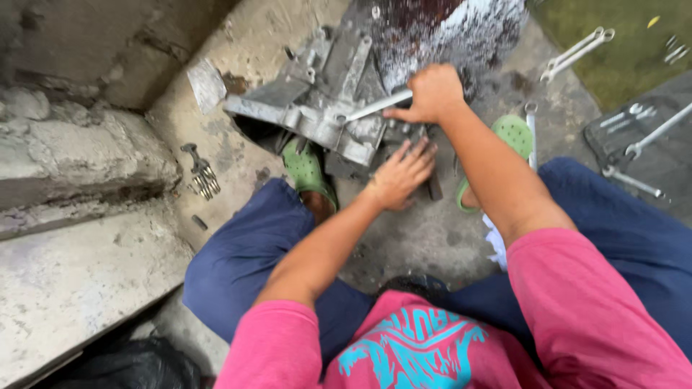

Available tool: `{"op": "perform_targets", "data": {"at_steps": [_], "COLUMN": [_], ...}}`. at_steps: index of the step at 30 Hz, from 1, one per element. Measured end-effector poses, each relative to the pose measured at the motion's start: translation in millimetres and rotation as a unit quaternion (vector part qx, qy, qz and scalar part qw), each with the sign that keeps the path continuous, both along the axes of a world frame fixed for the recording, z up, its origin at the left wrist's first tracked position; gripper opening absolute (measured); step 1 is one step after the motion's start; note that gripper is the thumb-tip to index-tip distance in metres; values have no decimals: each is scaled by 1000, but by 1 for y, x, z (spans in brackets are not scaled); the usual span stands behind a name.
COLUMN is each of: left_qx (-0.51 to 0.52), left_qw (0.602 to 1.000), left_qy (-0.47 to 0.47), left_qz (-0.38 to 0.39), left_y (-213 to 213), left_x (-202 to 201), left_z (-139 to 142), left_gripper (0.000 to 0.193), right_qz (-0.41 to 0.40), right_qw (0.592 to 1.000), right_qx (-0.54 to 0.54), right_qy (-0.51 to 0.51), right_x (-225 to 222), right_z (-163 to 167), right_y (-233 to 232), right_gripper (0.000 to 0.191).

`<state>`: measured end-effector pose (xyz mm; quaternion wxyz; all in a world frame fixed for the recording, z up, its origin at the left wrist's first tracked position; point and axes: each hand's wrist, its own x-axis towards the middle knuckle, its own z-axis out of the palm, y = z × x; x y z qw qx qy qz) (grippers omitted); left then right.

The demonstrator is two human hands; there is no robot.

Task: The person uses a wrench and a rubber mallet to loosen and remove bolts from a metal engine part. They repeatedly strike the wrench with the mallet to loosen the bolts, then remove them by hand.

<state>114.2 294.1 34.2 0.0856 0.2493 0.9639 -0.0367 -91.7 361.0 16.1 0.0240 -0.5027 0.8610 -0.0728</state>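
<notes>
Centrally, a wrench (376, 106) is gripped in the fist of the right hand (431, 94), laid across a grey metal housing (317, 94) on the concrete floor (425, 238). The left hand (401, 175) is pressed flat, fingers spread, just below. Green clogs (306, 169) flank it; spare spanners (577, 50) lie well apart.

both hands reach forward: the right hand (432, 92) fisted closed, the left hand (401, 175) flat with fingers spread.

spanners (638, 133) blurred at right; black bag (137, 364) cut off below.
</notes>
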Motion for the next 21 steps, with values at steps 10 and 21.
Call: {"op": "perform_targets", "data": {"at_steps": [10,21], "left_qx": [172,185], "left_qw": [971,969], "left_qy": [106,97], "left_qz": [130,131], "left_y": [15,18], "left_x": [-1,-2], "left_z": [-56,-60], "left_gripper": [20,20], "right_qz": [-90,-120], "right_qw": [994,991], "right_qx": [-56,-67], "right_qy": [-6,-10], "right_x": [13,15], "right_z": [-14,-22], "right_y": [-1,1], "right_gripper": [13,11]}}
